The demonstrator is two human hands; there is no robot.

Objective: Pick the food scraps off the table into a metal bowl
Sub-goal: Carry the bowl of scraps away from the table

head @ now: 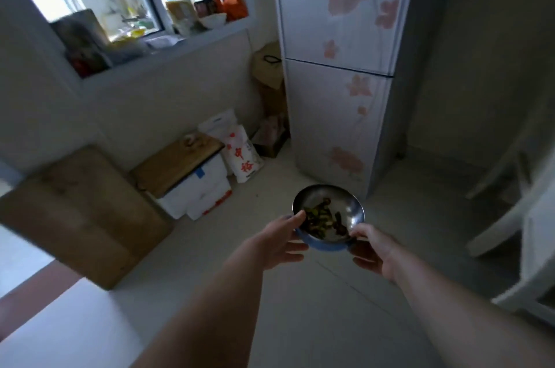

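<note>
Left hand (279,244) and right hand (371,250) clasp the metal bowl (348,210) of scraps (318,220) above pale floor (300,298), near fridge (339,115).

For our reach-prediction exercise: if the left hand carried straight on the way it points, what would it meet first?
The left hand already grips the bowl; beyond that, the fridge door looks next in line, though depth is unclear.

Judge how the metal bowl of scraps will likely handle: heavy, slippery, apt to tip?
The metal bowl looks thin and rigid, so probably light and stiff. Its shiny wall may be slippery, which fits the left hand and right hand each holding an edge. The food scraps lie loose on the near side, so a tilt could likely spill them.
</note>
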